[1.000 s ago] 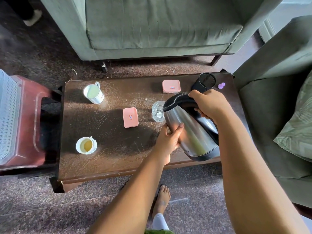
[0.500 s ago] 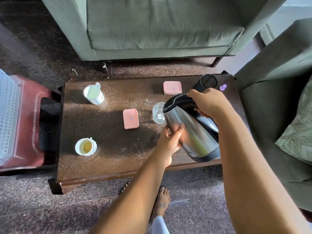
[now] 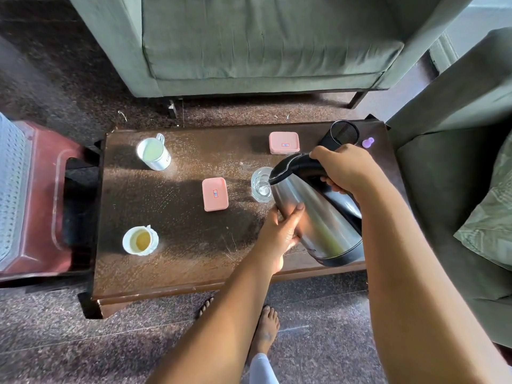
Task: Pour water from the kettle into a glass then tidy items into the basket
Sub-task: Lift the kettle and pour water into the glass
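- The right hand (image 3: pixel 343 167) grips the black handle of the kettle (image 3: pixel 318 217), which is tilted with its spout over the glass (image 3: pixel 260 184).
- The left hand (image 3: pixel 279 234) presses its straight fingers (image 3: pixel 296 214) against the kettle's steel side.
- The glass stands on the tabletop (image 3: pixel 180 261), just beside a pink box (image 3: pixel 215 194).
- A second pink box (image 3: pixel 284 143), a steel mug (image 3: pixel 153 153) and a white cup (image 3: pixel 140 241) lie well apart.

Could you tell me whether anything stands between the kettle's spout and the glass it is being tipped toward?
Nothing visible does. The kettle, held by the right hand and steadied by the left hand, has its spout right over the glass.
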A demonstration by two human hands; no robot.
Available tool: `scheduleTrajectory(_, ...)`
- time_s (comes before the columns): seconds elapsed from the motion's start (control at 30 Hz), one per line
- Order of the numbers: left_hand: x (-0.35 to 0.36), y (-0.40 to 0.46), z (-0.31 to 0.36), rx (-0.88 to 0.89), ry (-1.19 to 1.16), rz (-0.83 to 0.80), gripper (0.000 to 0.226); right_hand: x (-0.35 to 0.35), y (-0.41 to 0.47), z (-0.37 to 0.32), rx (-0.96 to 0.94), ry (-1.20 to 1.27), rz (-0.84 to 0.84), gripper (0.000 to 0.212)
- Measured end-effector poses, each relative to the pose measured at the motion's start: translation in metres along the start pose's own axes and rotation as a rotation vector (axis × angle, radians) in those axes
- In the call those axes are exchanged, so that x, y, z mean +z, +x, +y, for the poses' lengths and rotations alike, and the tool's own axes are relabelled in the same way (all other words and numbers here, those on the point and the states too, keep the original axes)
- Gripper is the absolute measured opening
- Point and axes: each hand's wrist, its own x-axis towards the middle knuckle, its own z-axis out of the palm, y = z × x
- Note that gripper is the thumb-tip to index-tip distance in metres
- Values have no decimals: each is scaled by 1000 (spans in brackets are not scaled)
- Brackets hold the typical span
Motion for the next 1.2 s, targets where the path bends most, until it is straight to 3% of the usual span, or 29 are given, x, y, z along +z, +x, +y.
scheduleTrajectory(0.33,2,2,1,13,11,-23,15,-3,0,1,-1,-10,6,51)
scheduleTrajectory(0.67,1,1,3,8,1,0,45,-3,-1,-4,-10,2,-8,48)
scheduleTrajectory(1.2,1,3,0,10,-10,1,46,-2,2,-3,-40,-22,-20,48)
